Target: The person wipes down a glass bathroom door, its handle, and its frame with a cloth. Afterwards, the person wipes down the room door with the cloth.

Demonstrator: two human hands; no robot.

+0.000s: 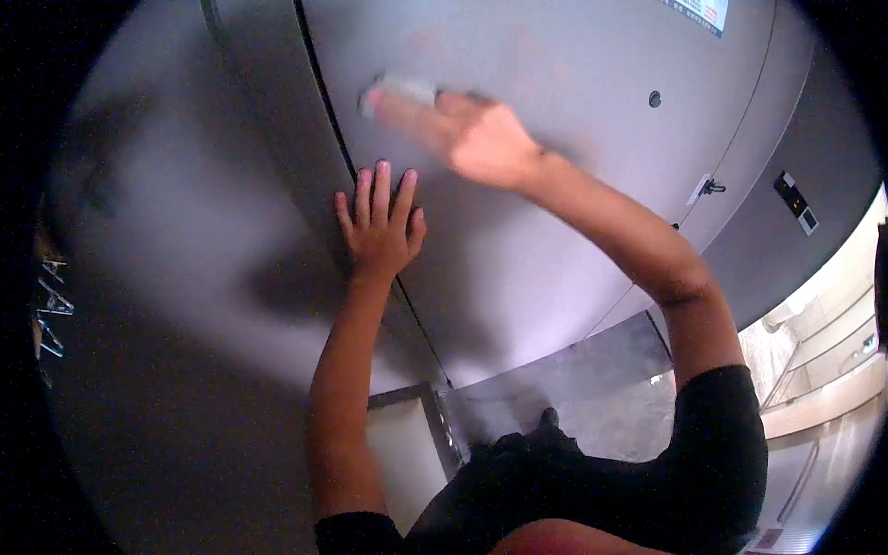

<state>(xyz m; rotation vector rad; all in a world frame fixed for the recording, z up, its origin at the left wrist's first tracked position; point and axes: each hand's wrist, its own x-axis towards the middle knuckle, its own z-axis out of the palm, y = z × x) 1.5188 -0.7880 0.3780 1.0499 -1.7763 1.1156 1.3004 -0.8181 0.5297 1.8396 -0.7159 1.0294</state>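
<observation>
A large grey door-like panel stands in front of me, with a dark vertical seam along its left side. My left hand rests against the surface across this seam, fingers spread and nothing held. Higher up and to the right, my right hand is closed on a small whitish pad against the panel. Motion blurs that hand and the pad, so I cannot tell whether it is a cloth or a sponge. Faint reddish smudges show on the panel above it.
A round dark fitting and a small latch are on the panel's right. A printed sheet is at the top. A switch plate is on the far-right wall. A pale framed piece stands low, beside the grey floor.
</observation>
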